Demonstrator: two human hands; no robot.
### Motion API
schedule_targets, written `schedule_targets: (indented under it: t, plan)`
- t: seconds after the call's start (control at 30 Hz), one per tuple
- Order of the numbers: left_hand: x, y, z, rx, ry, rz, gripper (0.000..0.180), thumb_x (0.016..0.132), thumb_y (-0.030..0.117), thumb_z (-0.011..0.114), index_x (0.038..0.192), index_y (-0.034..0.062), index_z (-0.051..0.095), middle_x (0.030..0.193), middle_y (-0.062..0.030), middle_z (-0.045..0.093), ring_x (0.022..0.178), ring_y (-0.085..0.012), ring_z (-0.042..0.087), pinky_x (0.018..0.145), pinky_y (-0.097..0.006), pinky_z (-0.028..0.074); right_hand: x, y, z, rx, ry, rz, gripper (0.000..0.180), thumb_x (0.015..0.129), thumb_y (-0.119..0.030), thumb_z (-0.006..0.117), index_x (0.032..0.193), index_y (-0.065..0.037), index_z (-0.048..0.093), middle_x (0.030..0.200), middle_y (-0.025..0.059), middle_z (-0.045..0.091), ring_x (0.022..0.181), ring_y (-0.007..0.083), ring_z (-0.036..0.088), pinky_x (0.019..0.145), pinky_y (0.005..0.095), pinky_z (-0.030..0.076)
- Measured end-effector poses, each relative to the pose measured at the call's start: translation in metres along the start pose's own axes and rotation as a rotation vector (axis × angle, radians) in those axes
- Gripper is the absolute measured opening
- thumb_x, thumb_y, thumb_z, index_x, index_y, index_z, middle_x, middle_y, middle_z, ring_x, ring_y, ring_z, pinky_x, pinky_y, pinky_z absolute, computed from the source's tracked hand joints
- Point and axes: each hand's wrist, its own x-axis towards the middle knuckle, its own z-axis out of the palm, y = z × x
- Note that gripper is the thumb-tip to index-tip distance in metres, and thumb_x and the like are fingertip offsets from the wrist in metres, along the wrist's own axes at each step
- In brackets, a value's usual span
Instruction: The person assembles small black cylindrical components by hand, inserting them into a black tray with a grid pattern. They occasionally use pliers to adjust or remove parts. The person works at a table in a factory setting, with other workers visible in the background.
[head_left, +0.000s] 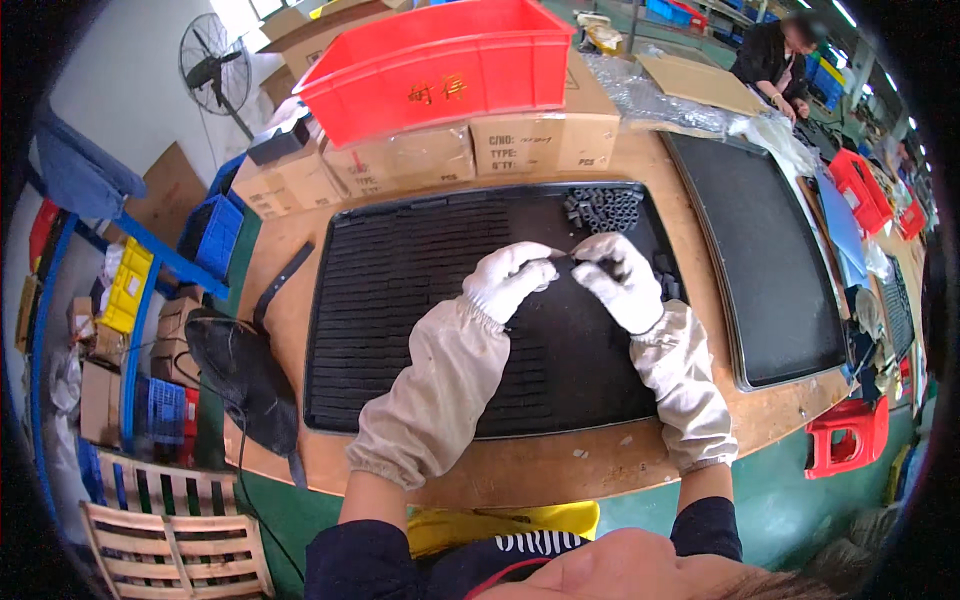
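My left hand (512,280) and my right hand (622,285), both in white gloves with pale sleeve covers, meet above a black tray (590,375). Fingers and thumb are pinched together on each hand. Whatever lies between the fingertips is too small and dark to make out. Long rows of small black pieces (400,300) fill the tray's left and middle. Beyond my right hand, small black tube-like pieces (605,210) are heaped in the far right corner. A few more dark pieces (668,284) lie by the right rim, partly hidden by my glove.
A red bin (440,80) rests on cardboard boxes (545,140) behind the tray. Another black tray (765,260) lies to the right. A black bag-like object (240,375) with a strap is at the table's left edge. A co-worker (780,65) stands far right.
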Motion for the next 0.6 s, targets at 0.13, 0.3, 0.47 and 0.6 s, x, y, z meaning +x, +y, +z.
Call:
schedule_targets:
  t: [0.13, 0.3, 0.47, 0.6]
  plan:
    - [0.004, -0.012, -0.003, 0.004, 0.033, 0.104, 0.019, 0.094, 0.005, 0.063, 0.112, 0.0026, 0.069, 0.098, -0.0042, 0.071, 0.087, -0.0093, 0.064, 0.080, -0.025, 0.053, 0.001, -0.001, 0.003, 0.032, 0.014, -0.014, 0.019, 0.088, -0.003, 0.072, 0.105, -0.001, 0.062, 0.108, 0.0100, 0.066, 0.099, 0.0174, 0.062, 0.088, 0.0303, 0.049]
    - [0.007, -0.015, -0.005, 0.167, 0.018, 0.176, 0.024, 0.095, 0.006, 0.063, 0.118, 0.0030, 0.067, 0.105, -0.0044, 0.070, 0.092, -0.0094, 0.063, 0.084, -0.025, 0.052, 0.001, -0.003, 0.006, -0.116, 0.073, -0.037, 0.022, 0.088, -0.009, 0.073, 0.107, -0.001, 0.064, 0.104, 0.0092, 0.068, 0.095, 0.0169, 0.064, 0.087, 0.0299, 0.050]
    - [-0.002, 0.007, 0.009, -0.170, -0.092, 0.030, 0.039, 0.098, 0.007, 0.061, 0.136, 0.0021, 0.056, 0.111, -0.0040, 0.067, 0.092, -0.0097, 0.062, 0.085, -0.026, 0.052, -0.001, 0.003, 0.002, 0.103, 0.131, 0.236, 0.029, 0.092, -0.013, 0.070, 0.115, 0.001, 0.062, 0.102, 0.0072, 0.069, 0.091, 0.0159, 0.064, 0.084, 0.0292, 0.051]
    - [-0.004, 0.009, 0.010, -0.092, -0.161, 0.114, 0.044, 0.096, 0.006, 0.062, 0.139, 0.0030, 0.055, 0.098, -0.0015, 0.065, 0.086, -0.0076, 0.060, 0.084, -0.024, 0.051, -0.005, 0.023, 0.003, 0.743, 0.067, 0.313, 0.036, 0.092, -0.009, 0.069, 0.123, 0.003, 0.056, 0.101, 0.0055, 0.066, 0.088, 0.0146, 0.063, 0.082, 0.0303, 0.052]
